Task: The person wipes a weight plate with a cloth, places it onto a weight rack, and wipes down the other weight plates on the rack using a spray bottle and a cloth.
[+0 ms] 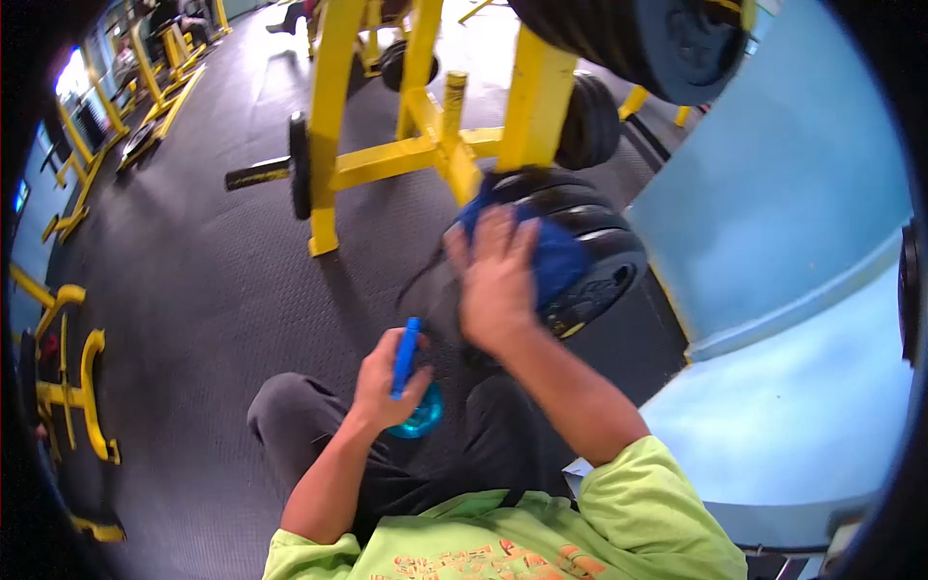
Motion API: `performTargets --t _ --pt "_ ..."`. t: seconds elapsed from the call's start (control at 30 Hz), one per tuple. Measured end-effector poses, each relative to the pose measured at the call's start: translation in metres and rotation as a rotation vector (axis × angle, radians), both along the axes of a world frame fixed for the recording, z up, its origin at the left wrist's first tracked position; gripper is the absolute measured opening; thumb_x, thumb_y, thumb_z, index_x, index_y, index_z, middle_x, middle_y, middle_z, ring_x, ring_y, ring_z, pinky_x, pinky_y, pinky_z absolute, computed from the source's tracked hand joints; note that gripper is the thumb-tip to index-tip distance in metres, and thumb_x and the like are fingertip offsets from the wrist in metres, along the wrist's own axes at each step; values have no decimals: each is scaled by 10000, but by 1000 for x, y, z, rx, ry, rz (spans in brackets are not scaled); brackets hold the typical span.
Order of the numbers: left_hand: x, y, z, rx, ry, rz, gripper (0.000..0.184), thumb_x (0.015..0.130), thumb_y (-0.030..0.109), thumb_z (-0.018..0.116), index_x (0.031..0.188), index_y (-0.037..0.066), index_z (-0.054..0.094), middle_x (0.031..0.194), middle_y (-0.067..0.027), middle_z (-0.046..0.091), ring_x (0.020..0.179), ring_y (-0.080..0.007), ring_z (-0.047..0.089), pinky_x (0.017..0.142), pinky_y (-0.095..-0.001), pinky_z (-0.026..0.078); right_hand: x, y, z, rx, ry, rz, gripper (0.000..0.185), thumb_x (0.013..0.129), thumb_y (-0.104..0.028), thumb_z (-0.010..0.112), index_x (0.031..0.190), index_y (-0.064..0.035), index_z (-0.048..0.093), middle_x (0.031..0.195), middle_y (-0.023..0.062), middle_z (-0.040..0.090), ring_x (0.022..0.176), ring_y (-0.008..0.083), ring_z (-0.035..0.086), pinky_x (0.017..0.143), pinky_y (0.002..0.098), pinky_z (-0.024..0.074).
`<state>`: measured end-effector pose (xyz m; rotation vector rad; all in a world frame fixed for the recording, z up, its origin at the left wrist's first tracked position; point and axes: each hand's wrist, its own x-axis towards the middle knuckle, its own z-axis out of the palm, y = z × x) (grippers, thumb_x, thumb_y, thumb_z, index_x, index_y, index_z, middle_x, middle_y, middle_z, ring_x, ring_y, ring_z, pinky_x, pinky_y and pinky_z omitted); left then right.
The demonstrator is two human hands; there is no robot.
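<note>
My left hand (387, 382) is wrapped round a spray bottle with a blue trigger top (406, 358) and a clear turquoise body (421, 414), held low between my knees. Farther forward, my right hand (498, 271) presses a dark blue cloth (559, 253) against a stack of black weight plates (609, 261) on the yellow rack (387, 162). Its fingers lie spread over the cloth, slightly blurred. The cloth hides part of the plates' faces and edges.
More black plates (677, 43) hang at the upper right of the rack. A bar end (256, 174) juts out left. A blue-and-white curved wall (773, 242) stands on the right. Yellow machines (92, 396) line the left, and people are in the background.
</note>
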<state>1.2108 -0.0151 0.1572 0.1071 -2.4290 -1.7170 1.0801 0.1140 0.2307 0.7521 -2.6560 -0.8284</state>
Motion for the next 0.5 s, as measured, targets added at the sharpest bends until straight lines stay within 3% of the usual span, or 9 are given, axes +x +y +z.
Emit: performTargets --t 0.03,0.1,0.23,0.3,0.33,0.37,0.43,0.5 --pt "-2 -1 1 -15 25 36 376 762 22 653 1117 52 531 891 -33 565 750 -93 561 681 -261 471 7 -7 -15 -6 -165 106 654 895 -434 459 1462 -126 354 1511 259 249 1415 438 186 1111 639 69" --pt "-11 -5 -16 127 127 45 371 754 79 670 1104 49 550 920 -80 605 763 -169 597 716 -323 491 5 -21 -55 91 -208 218 544 891 -381 455 1371 -130 500 1508 239 280 1418 399 214 1131 600 62" --pt "-9 -7 -1 198 92 28 365 765 75 664 1107 43 544 947 -57 599 777 -139 595 717 -315 492 -27 0 10 -186 -295 120 462 848 -316 461 1246 -140 615 1479 174 376 1409 303 284 1159 498 101" --pt "-1 -8 8 279 1 21 372 770 86 661 1118 46 535 950 -50 592 784 -114 590 713 -295 492 -58 27 54 -400 -385 -16 518 818 -344 493 1286 -140 583 1454 156 417 1387 292 331 1134 501 193" --pt "1 -11 7 278 0 28 372 770 86 661 1118 46 535 950 -50 592 784 -114 590 713 -295 492 -79 37 75 -526 -487 -269 517 863 -411 461 1312 -181 570 1464 127 416 1371 296 364 1119 539 190" --pt "3 -14 3 234 17 20 379 765 95 664 1119 48 535 957 -53 593 781 -116 590 712 -293 491 -89 47 82 -526 -314 -499 544 871 -437 445 1342 -183 542 1444 111 449 1331 268 430 1099 526 258" --pt "2 -19 1 192 40 7 386 760 104 668 1119 50 536 963 -56 594 777 -118 590 711 -291 491 -122 84 82 -745 -606 -525 591 893 -455 409 1383 -132 481 1403 160 481 1301 272 464 1080 484 335" --pt "-3 -17 -1 240 49 -19 376 749 121 672 1099 52 552 932 -49 599 752 -112 574 702 -277 479 -109 95 54 -833 -328 -392 562 908 -441 415 1356 -114 506 1394 178 483 1323 293 433 1098 481 308"
